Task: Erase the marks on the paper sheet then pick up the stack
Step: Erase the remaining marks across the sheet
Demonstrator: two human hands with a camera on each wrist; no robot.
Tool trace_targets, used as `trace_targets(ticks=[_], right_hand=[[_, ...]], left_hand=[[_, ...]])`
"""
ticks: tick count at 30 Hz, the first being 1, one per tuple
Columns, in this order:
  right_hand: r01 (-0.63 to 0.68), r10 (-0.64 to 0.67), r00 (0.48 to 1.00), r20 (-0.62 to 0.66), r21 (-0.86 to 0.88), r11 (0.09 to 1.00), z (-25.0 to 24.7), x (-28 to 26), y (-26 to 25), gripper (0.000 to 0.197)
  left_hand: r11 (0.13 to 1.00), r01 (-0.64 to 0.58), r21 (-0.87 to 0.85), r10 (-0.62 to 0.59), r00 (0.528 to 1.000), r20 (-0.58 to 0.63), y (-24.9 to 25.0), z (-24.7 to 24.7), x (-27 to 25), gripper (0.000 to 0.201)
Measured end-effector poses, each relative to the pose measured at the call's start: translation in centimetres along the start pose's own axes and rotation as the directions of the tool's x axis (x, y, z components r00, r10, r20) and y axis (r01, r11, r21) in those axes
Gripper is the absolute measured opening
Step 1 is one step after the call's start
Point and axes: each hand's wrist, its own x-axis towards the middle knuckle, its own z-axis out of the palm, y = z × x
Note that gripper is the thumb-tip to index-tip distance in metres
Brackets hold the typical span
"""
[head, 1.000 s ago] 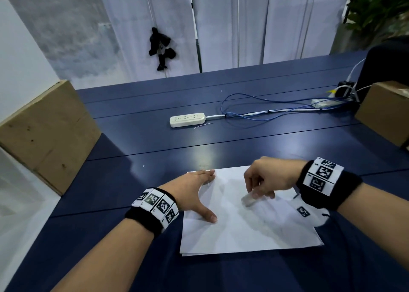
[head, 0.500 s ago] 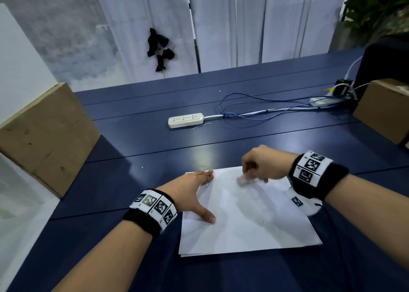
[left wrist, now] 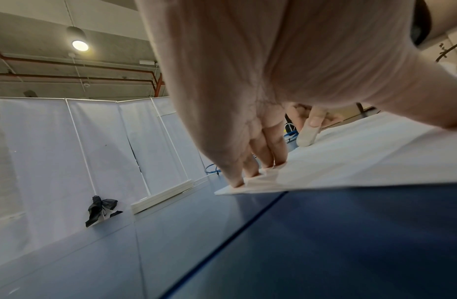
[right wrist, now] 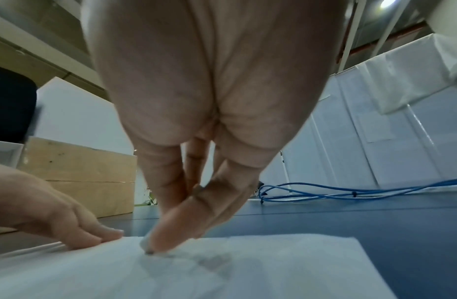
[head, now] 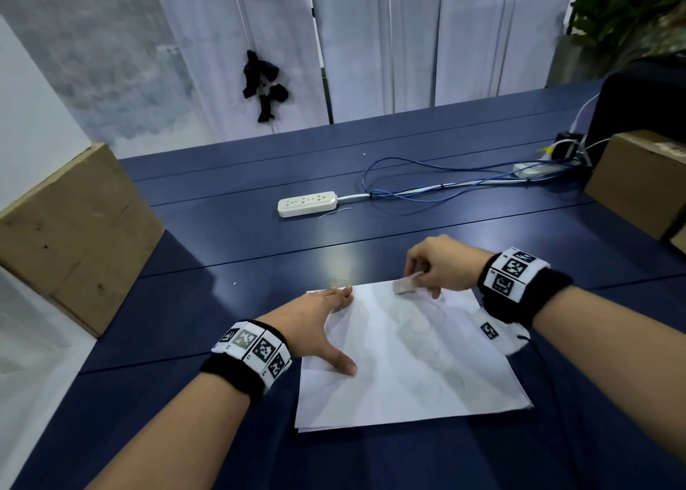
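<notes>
Both hands are on the paper. The right hand (head: 441, 265) pinches a small pale eraser (head: 405, 284) between thumb and curled fingers, and the eraser's lower end touches the top sheet near its far edge; in the right wrist view the fingertips (right wrist: 158, 242) come down together onto the paper, with grey smudges just beside them. The left hand (head: 315, 322) lies flat and released, fingers straight and thumb spread wide, pressing the far left corner of the stack of paper (head: 408, 371). In the left wrist view its fingers (left wrist: 250, 161) rest on that corner right at the sheet's edge.

The stack lies on the dark blue table (head: 222, 434), close to the person, a little askew, with the edges of lower sheets showing along its near side. Faint grey marks (head: 419, 326) spread over the middle of the top sheet. Both wrists wear black bands with white square-patterned tags.

Farther out on the table lies a white power strip (head: 307, 204), its cord running right alongside loops of blue cable (head: 408, 189). A cardboard box (head: 74, 230) stands at the table's left edge and another cardboard box (head: 638, 181) at the right. White screen panels (head: 389, 36) stand behind the table, with a black bundle (head: 261, 85) hanging on them, and green leaves (head: 627, 3) show at the top right.
</notes>
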Motion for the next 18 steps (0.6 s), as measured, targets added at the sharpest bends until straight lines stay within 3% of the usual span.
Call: trace_targets(ticks=[2,7,8,12,14,16,18], right_hand=[[-0.001,0.001,1.000,-0.010,0.025,1.000,0.2,-0.2,0.1,0.003],[0.082,-0.117,0.954,0.275,0.136,0.987,0.8,-3.1,-1.5,0.004],[0.089,-0.111,0.961,0.253,0.099,0.991,0.7,-2.8,-1.4,0.007],[0.021,-0.023,0.999,-0.043,-0.047,0.999,0.1,0.2,-0.4,0.006],[0.006,-0.009,0.998,-0.068,-0.036,0.999,0.0,0.6,0.0,0.004],[0.059,-0.060,0.996,0.061,0.020,0.998,0.1,-0.5,-0.1,0.003],[0.101,-0.124,0.960,0.252,0.101,0.990,0.3,-2.1,-1.0,0.006]], left_hand=[[1.000,0.001,-0.008,-0.001,1.000,-0.006,0.0,0.0,0.0,0.134],[1.000,-0.016,0.001,0.016,1.000,-0.017,0.0,0.0,0.0,0.133],[1.000,-0.014,-0.002,0.014,1.000,-0.017,0.0,0.1,0.0,0.133],[1.000,-0.016,-0.004,0.016,1.000,-0.024,0.1,0.0,-0.1,0.134],[1.000,-0.018,-0.003,0.018,1.000,-0.026,0.1,0.0,-0.1,0.134],[1.000,-0.019,-0.002,0.019,0.999,-0.027,0.1,0.0,-0.1,0.133],[1.000,-0.016,-0.003,0.016,0.999,-0.031,0.0,0.1,-0.1,0.134]])
